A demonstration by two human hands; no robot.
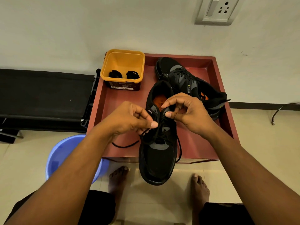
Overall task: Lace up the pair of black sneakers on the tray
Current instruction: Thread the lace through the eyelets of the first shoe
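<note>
Two sneakers. Near sneaker (158, 159) lengthwise over tray (194, 143) near edge — toe overhangs toward person, heel toward far edge. Left grip (126, 117), right grip (190, 111) each pinch lace (125, 145) above eyelets. Second sneaker (181, 77) diagonal, far right corner. One yellow tub (123, 62), far left corner — two black bundles (115, 74) inside.

left hand (129, 117), right hand (186, 111) — both pinching lace (125, 146)

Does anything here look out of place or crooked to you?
Yes. The near sneaker sticks toe-first well past the front edge of the tray, over the floor. The far sneaker lies tipped on its side, not on its sole. One end of the lace trails loose on the tray.
</note>
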